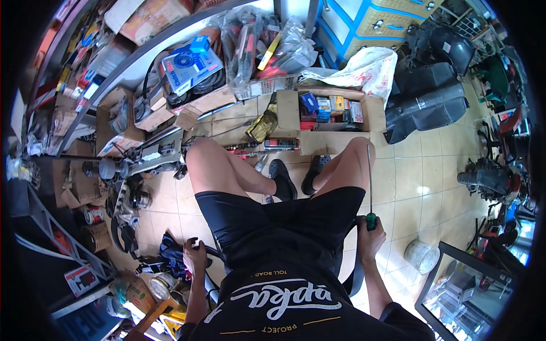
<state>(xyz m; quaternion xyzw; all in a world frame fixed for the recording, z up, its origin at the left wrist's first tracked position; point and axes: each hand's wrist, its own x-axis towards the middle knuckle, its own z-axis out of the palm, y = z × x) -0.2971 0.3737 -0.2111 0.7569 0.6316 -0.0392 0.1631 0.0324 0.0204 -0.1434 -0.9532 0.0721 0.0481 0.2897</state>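
My right hand [372, 237] is closed round the green handle of a screwdriver [371, 219], beside the right chair arm. Its long thin shaft points up and away, past my right knee. On the other side, my left hand [195, 257] hangs next to the black left chair arm [211, 250]. Its fingers are loosely bent and apart, and I see nothing held in them. Dark cloth-like items [172, 253] lie just beyond that hand. Between my knees and the shelf, an open cardboard box [372, 113] holds several small blue, yellow and red boxes.
A yellow-black glove-like item [263, 126] and a red-black package [281, 144] lie before my feet. Dark plastic panels [429, 105] stand at the far right. A white bucket [422, 256] and a glass case [455, 284] are at near right. Metal parts [128, 199] crowd the left floor.
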